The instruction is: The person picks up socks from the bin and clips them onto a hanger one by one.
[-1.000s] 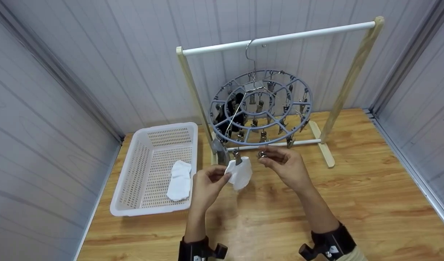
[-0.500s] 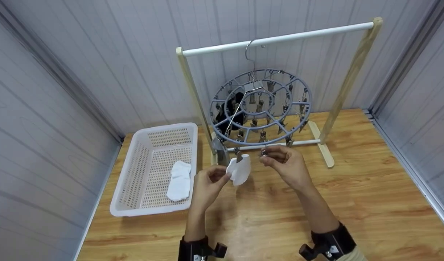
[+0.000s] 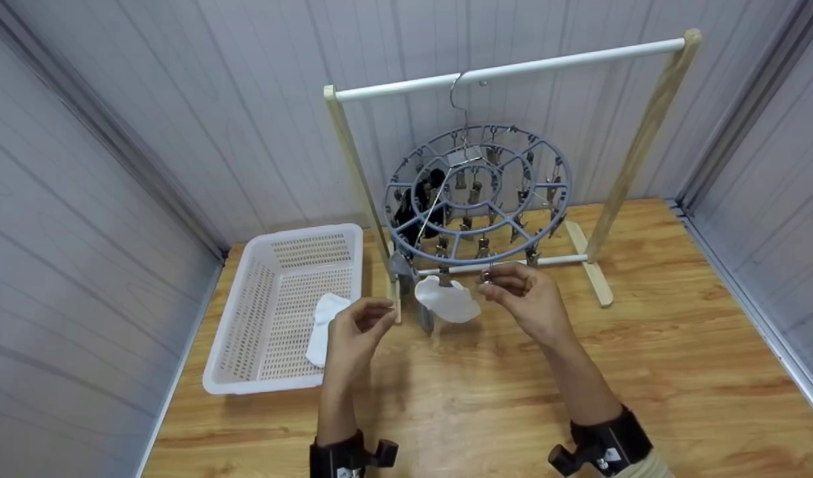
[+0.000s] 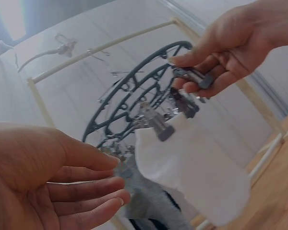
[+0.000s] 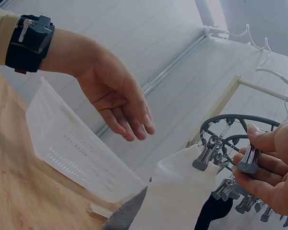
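Observation:
A white sock hangs by one metal clip from the front rim of the round blue-grey drying hanger. Left of that sock, my left hand is apart from it and holds nothing; its fingers are loosely bent in the left wrist view. My right hand pinches another metal clip of the hanger between thumb and fingers, just right of the white sock. A grey sock hangs on the hanger beside the white one, and a black sock hangs farther back.
A white perforated basket stands at the left with another white sock in it, partly behind my left hand. The hanger hooks over the white bar of a wooden-legged rack. Several unused clips dangle from the hanger. Panelled walls enclose the wooden surface.
My left hand has let go of the white sock and moved left towards the basket. The sock has swung round on its clip. My right hand still pinches its clip.

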Motion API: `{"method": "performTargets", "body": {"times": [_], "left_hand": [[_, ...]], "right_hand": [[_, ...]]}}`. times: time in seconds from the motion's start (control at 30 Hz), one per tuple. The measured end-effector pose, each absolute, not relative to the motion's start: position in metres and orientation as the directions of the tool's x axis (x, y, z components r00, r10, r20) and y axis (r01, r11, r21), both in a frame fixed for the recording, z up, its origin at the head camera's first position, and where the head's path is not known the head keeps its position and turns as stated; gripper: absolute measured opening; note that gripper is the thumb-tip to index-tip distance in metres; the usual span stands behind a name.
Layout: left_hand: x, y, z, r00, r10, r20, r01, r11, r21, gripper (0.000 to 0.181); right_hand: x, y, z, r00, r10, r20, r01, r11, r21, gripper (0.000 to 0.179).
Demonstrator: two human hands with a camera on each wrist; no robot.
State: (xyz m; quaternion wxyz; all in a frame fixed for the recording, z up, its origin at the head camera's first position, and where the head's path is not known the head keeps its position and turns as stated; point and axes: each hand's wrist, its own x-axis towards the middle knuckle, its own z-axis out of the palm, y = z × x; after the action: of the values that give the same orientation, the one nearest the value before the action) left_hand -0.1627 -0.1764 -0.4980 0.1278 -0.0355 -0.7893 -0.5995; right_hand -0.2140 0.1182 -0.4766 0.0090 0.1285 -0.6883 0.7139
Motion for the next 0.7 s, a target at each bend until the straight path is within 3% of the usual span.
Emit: {"method": "performTargets", "body": {"times": [0.23, 0.7], "left_hand": [[-0.156, -0.196, -0.496, -0.955, -0.194, 0.223, 0.171, 0.254, 0.952, 0.017], [-0.165, -0.256, -0.479, -0.976, -0.172, 0.134, 0.028, 0.507, 0.861, 0.014]], "right_hand": [[-0.214, 0.117, -0.477, -0.960, -0.158, 0.231, -0.209, -0.140, -0.968, 0.032], [-0.213, 0.117, -0.478, -0.967, -0.132, 0.218, -0.206, -0.097, -0.974, 0.029]]}}
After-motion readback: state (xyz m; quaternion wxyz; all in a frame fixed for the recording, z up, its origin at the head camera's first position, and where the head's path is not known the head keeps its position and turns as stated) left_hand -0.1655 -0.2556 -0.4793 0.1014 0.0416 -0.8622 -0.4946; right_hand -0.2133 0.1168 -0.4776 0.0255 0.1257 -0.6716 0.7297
